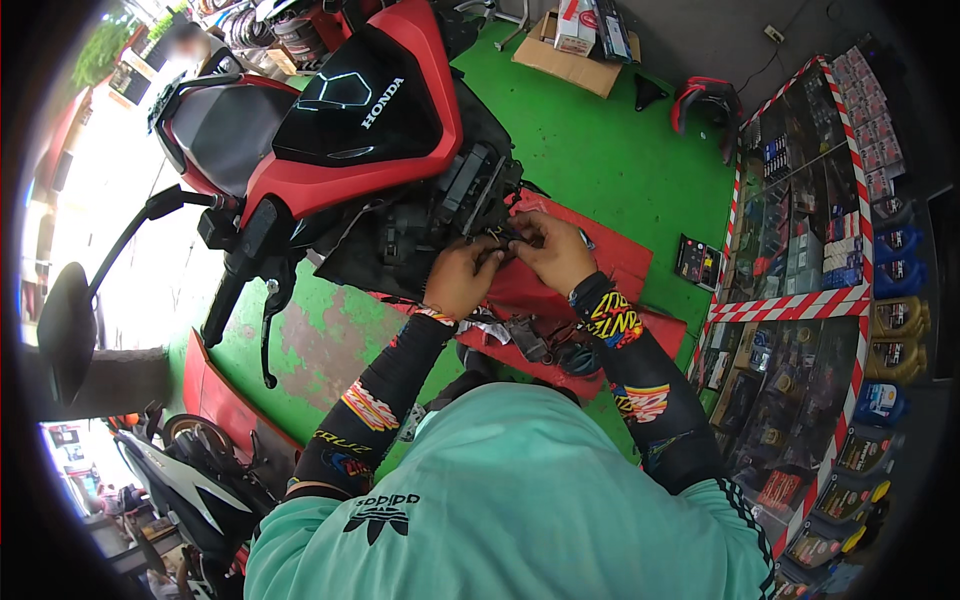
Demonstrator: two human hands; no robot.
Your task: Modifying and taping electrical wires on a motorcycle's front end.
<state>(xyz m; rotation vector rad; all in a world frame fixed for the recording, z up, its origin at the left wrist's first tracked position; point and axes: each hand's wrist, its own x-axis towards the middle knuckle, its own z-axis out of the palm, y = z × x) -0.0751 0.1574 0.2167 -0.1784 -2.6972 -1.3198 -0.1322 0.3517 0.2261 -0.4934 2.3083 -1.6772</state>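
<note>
Wiring bundle point(500, 238): black, at the exposed front of the red motorcycle point(370, 130), 12 o'clock from your chest; your left hand point(462, 278) and right hand point(552, 250) meet on it, fingers pinched around it; red floor mat point(610, 255) beneath; small black box point(697, 262) at 3 o'clock; glass display cabinet point(800, 200) beyond.

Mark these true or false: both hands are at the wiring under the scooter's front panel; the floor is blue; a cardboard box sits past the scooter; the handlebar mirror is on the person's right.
1. Both hands, left hand and right hand, meet at the dark wiring under the red scooter: true.
2. The floor is blue: false, it is green.
3. A cardboard box sits beyond the scooter: true.
4. The mirror is on the person's right: false, it is on the left.
</note>
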